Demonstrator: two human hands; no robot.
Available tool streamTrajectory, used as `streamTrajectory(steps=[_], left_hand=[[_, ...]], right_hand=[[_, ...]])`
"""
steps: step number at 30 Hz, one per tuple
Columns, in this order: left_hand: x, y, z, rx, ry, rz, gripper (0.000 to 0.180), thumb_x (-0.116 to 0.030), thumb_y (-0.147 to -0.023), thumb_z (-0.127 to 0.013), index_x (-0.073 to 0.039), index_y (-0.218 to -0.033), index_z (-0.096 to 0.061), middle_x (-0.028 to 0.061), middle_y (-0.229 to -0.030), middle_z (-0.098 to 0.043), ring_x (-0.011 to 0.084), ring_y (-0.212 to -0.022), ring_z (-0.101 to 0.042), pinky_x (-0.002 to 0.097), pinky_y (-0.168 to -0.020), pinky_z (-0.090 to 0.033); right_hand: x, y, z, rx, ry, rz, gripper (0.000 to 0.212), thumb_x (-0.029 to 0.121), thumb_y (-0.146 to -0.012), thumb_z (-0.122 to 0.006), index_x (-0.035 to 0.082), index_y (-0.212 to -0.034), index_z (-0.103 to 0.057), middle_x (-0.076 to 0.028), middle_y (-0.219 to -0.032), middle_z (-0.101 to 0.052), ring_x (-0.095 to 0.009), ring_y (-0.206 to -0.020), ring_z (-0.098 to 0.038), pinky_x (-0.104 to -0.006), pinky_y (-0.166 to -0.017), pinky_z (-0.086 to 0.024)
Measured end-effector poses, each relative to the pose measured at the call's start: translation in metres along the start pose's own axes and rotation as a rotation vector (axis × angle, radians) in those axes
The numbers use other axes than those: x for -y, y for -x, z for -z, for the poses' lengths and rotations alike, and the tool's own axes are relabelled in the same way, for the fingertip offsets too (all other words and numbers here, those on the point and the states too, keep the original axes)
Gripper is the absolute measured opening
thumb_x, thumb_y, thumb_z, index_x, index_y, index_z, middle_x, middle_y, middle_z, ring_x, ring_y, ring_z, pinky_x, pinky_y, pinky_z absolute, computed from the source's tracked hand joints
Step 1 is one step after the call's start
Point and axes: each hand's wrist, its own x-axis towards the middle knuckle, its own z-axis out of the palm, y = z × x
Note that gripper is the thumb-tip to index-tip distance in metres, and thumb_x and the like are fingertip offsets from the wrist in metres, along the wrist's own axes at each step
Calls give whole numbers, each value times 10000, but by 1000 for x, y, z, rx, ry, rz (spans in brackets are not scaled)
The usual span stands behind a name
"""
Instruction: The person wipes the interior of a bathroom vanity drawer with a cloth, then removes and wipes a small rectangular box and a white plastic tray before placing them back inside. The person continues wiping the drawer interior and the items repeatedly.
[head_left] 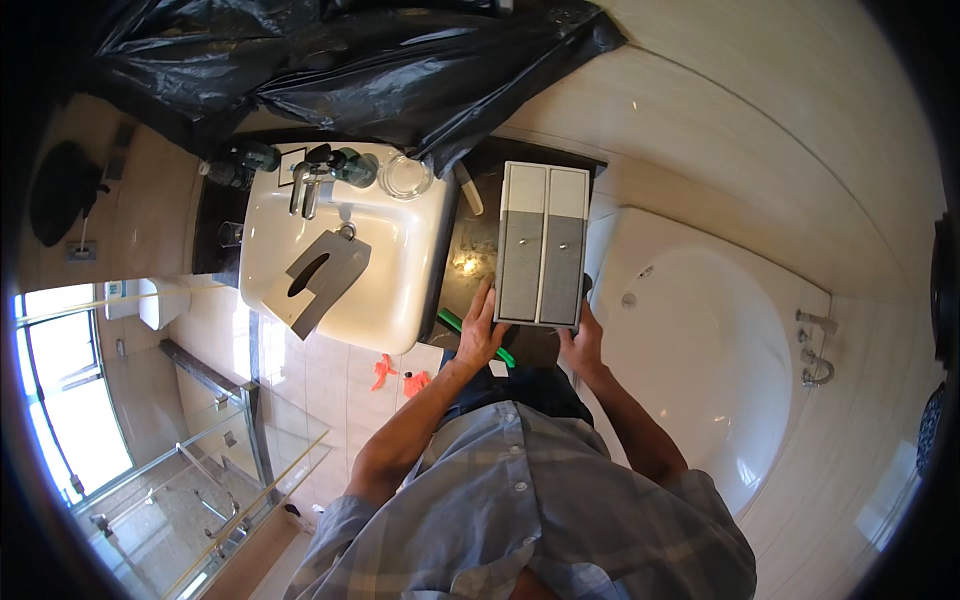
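A small grey cabinet [520,260] with two narrow panels, each with a round knob, rests on the dark countertop [470,230] right in front of me. My left hand [481,332] grips its near left corner, the fingers along the side. On the near right corner, my right hand [583,342] holds it with the fingers partly hidden behind the edge. Beside my left hand lies a long green strip-like object [452,320], partly covered by that hand. A flat grey box-like piece [335,268] with an oval slot lies tilted across the white washbasin [420,250].
Behind the basin stand a chrome tap [310,190], dark bottles [256,155] and a glass dish [405,177]. Black plastic sheeting [380,80] hangs over the far wall. To my right is a white bathtub [700,340]. Orange-red scraps [383,371] lie on the tiled floor at left.
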Motion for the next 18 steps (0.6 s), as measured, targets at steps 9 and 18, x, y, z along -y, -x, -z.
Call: streamTrajectory(steps=[9,18], left_hand=[[1,-57,29,-285,305,347,314,-101,-968,-559,61,-1233,-608,96,-1102,-681,151,-961,-601,285,-849,-492],[-34,-89,2,-151,161,341,521,-364,-1054,-392,70,-1293,-553,287,-1308,-563,431,-1234,-529,415,-1027,-431]], right_hand=[[63,-45,85,-139,-64,-99,486,6,-835,-643,-35,-1310,-550,-234,-1161,-656,-361,-1081,-653,-418,-986,-474],[109,-83,39,322,451,368,544,252,-881,-663,32,-1356,-518,-204,-1502,-394,-425,-1394,-349,-574,-1140,-219]])
